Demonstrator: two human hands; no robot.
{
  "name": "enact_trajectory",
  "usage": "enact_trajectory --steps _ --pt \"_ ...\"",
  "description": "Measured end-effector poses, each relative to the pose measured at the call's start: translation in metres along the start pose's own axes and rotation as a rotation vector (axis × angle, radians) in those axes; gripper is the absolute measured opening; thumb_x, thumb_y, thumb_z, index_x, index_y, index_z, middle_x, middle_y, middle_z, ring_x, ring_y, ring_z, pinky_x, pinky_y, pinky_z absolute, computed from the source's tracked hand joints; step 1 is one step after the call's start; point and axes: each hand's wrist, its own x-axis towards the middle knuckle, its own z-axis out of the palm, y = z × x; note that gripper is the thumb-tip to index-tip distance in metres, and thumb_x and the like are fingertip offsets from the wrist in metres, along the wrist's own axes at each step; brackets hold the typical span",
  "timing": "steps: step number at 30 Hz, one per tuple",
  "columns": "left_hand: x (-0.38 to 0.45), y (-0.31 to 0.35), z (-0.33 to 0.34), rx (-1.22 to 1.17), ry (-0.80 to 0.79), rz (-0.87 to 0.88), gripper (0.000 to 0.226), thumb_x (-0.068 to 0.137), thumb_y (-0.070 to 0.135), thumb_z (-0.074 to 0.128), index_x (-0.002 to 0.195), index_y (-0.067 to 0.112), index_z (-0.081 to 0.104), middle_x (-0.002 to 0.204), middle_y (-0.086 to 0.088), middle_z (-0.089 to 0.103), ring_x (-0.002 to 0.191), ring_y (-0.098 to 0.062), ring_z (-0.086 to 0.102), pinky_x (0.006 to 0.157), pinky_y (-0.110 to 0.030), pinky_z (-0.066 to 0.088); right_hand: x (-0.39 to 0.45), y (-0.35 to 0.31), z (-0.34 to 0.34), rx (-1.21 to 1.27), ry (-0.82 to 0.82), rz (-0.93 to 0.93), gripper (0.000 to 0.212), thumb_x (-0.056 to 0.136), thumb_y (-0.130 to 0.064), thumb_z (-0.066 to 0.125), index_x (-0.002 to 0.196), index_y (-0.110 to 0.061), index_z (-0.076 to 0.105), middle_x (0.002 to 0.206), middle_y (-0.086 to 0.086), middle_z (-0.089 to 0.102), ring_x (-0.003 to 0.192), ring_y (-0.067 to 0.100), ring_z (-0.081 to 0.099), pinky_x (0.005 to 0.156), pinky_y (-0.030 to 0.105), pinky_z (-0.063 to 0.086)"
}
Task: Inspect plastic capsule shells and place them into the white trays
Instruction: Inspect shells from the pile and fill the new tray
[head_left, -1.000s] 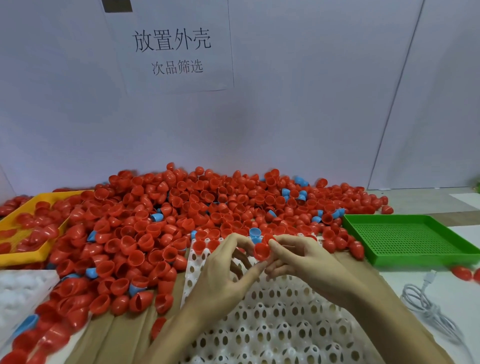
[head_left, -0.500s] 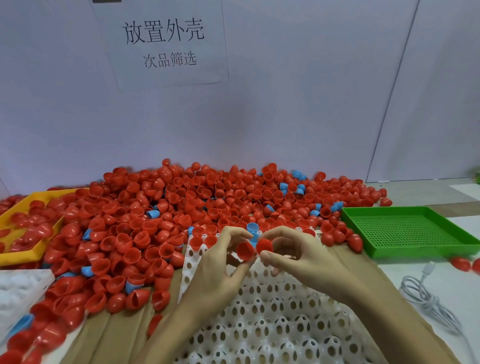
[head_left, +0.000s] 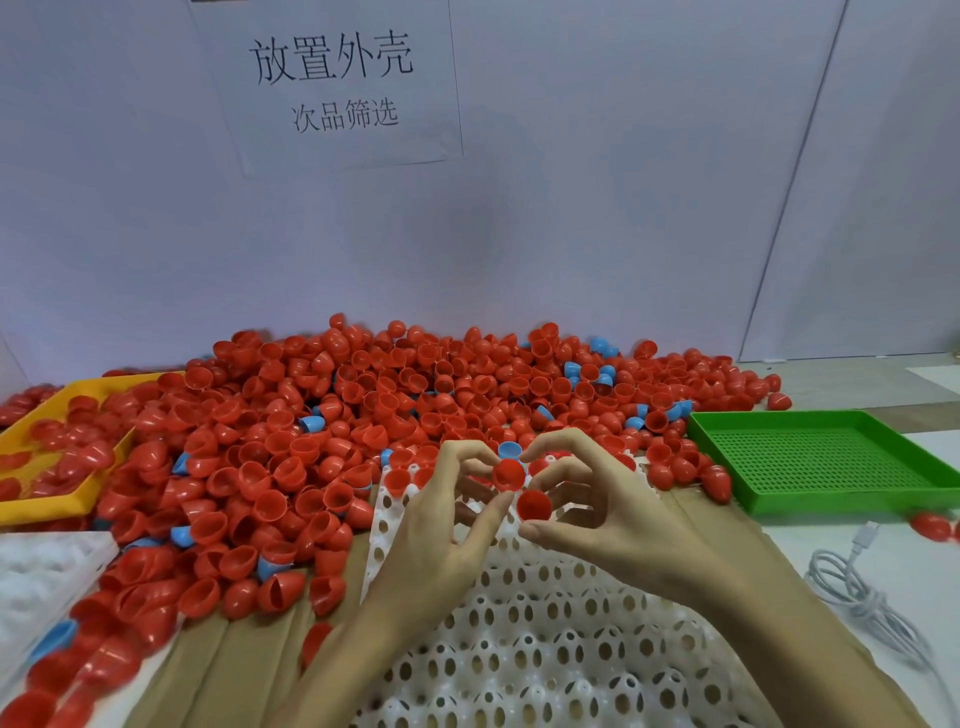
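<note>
A big pile of red capsule shells (head_left: 363, 415), with a few blue ones, covers the back of the table. A white tray (head_left: 519, 649) full of holes lies in front of me, with a few red shells seated in its far row. Both hands hover over its far end. My left hand (head_left: 441, 525) pinches a red shell (head_left: 508, 475) between thumb and index finger. My right hand (head_left: 613, 514) pinches a second red shell (head_left: 534, 505) just below and right of the first. The two shells sit close together, and I cannot tell whether they touch.
A green perforated tray (head_left: 821, 457) stands at the right. At the left a yellow tray (head_left: 31, 415) holds red shells. Another white tray (head_left: 41, 571) lies at the near left. A white cable (head_left: 857, 587) is coiled at the right. Brown cardboard (head_left: 249, 665) lies under the holed tray.
A second ago both hands held one red piece together. They pulled apart, each with a shell. My right hand's shell now sits lower than the left's.
</note>
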Motion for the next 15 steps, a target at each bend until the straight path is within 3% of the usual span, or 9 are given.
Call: enact_trajectory --steps 6,9,12,15 --pt "-0.0008 -0.0036 -0.0007 0.012 -0.041 -0.022 0.03 0.102 0.038 0.064 0.127 0.047 0.051 0.125 0.022 0.065 0.115 -0.008 0.068 0.088 -0.031 0.06 0.0001 0.0009 0.006 -0.094 0.007 -0.086 0.049 0.086 -0.036 0.088 0.126 -0.025 0.061 0.105 -0.001 0.067 0.096 0.023 0.069 0.081 0.032 0.062" --pt "-0.0012 -0.0058 -0.0007 0.037 -0.094 0.005 0.029 0.105 0.032 0.063 0.131 0.042 0.055 0.128 0.02 0.067 0.122 -0.009 0.065 0.091 -0.033 0.059 -0.0009 0.0024 0.0053 -0.126 -0.009 -0.071 0.046 0.085 -0.035 0.088 0.122 -0.026 0.062 0.104 -0.004 0.068 0.096 0.023 0.07 0.082 0.036 0.063" --pt "-0.0009 -0.0081 -0.0011 0.049 -0.095 -0.003 0.027 0.106 0.031 0.062 0.13 0.041 0.059 0.124 0.018 0.068 0.121 -0.012 0.065 0.089 -0.037 0.06 -0.0021 0.002 0.003 -0.129 -0.048 -0.043 0.037 0.089 -0.036 0.084 0.12 -0.028 0.066 0.107 -0.006 0.071 0.1 0.021 0.072 0.086 0.04 0.063" --pt "-0.0008 -0.0094 -0.0011 0.066 -0.079 -0.012 0.027 0.106 0.033 0.062 0.131 0.041 0.058 0.115 0.018 0.069 0.112 -0.011 0.068 0.085 -0.031 0.059 -0.0014 0.0004 -0.0003 -0.108 -0.049 -0.032 0.025 0.097 -0.031 0.075 0.121 -0.028 0.07 0.106 -0.007 0.076 0.101 0.017 0.075 0.085 0.033 0.062"
